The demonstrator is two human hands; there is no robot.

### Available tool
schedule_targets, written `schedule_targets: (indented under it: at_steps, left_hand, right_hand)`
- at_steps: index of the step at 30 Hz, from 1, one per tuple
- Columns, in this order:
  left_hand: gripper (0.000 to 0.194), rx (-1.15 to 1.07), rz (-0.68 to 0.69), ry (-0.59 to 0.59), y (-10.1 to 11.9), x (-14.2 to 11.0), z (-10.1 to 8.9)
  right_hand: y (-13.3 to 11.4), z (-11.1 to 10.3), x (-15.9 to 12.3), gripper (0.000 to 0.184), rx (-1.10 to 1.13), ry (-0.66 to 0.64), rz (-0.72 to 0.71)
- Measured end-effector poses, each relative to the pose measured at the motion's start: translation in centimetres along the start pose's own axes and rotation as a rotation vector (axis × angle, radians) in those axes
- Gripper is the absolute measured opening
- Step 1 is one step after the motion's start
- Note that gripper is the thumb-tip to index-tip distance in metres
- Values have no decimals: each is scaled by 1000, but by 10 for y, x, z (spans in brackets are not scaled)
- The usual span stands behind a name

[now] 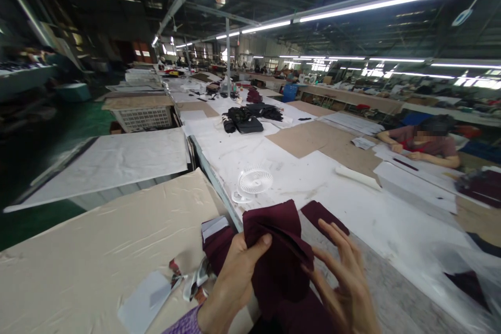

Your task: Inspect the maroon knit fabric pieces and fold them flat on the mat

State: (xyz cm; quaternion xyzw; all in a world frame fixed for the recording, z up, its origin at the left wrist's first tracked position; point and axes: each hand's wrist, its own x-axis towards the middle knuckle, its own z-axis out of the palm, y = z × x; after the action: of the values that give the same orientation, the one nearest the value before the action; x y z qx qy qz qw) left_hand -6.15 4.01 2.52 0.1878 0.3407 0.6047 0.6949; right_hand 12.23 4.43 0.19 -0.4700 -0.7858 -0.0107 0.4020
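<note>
My left hand (pixel 238 266) is closed on a folded piece of maroon fabric (pixel 272 219), its thumb pressed on top. The fabric's layers part in a dark gap, and its lower end drops toward my body. My right hand (pixel 344 276) is at the fabric's right edge, fingers spread, the lower fingertips touching the cloth. Just beyond those fingers a small maroon strip (pixel 324 216) lies on the table. Left of the held fabric, near my left wrist, is a stack of maroon pieces (pixel 217 245) with a pale grey patch on top.
A white fan (pixel 255 180) stands on the long white table (pixel 219 151). Dark folded cloth (pixel 246 120) lies farther back. Scraps and grey card (pixel 144 300) rest on the cream-covered table (pixel 117 240) at left. Across the table at right, a person (pixel 430 141) bends over papers.
</note>
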Motion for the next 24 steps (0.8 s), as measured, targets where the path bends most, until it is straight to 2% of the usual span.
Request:
schedule_targets:
  at_steps: [2, 4, 7, 9, 14, 16, 18, 20, 24]
  left_hand:
    - [15, 15, -23, -17, 3, -1, -1]
    - [18, 10, -41, -56, 6, -2, -2]
    - [21, 9, -15, -45, 8, 0, -4]
    - [22, 29, 14, -17, 7, 2, -5]
    - [24, 38, 52, -17, 0, 3, -5]
    - [21, 36, 36, -19, -3, 2, -3]
    - [17, 32, 22, -16, -4, 0, -1]
    - [16, 11, 10, -19, -5, -1, 1]
    - [20, -48, -48, -14, -3, -5, 5]
  right_hand:
    - [4, 3, 0, 18, 140, -60, 129]
    - [5, 5, 0, 24, 310, -175, 252]
    - [4, 7, -3, 26, 518, -351, 354]
    - [4, 8, -6, 23, 472, -302, 342]
    - [-1, 9, -7, 18, 0, 117, 127]
    - [-9, 8, -5, 15, 10, 181, 123]
    - [-19, 5, -3, 9, 184, 148, 200]
    - [-28, 2, -2, 8, 421, 60, 359]
    - [-33, -1, 1, 20, 757, -119, 697]
